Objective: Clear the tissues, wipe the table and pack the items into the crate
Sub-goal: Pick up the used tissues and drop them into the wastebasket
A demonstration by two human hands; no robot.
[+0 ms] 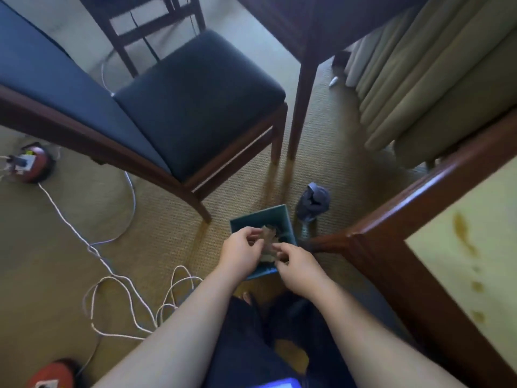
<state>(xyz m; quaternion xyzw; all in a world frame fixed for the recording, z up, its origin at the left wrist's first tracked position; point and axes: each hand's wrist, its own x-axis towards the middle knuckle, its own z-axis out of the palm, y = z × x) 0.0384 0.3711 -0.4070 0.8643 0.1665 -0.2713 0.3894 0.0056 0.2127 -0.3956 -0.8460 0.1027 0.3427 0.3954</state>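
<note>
Now your left hand (242,247) and right hand (296,264) both pinch a crumpled tissue (269,242) over the teal bin (261,219) at lower centre, so likely next: let go, then wipe the stained desk (458,247).

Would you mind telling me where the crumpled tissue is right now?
In the head view it is low at centre, held between the left hand and right hand: the tissue sits directly over the teal bin on the carpet.

Blue-cushioned chair (195,105) on carpet (56,233); white cable (112,278) looped left; curtain (419,79) upper right.
</note>
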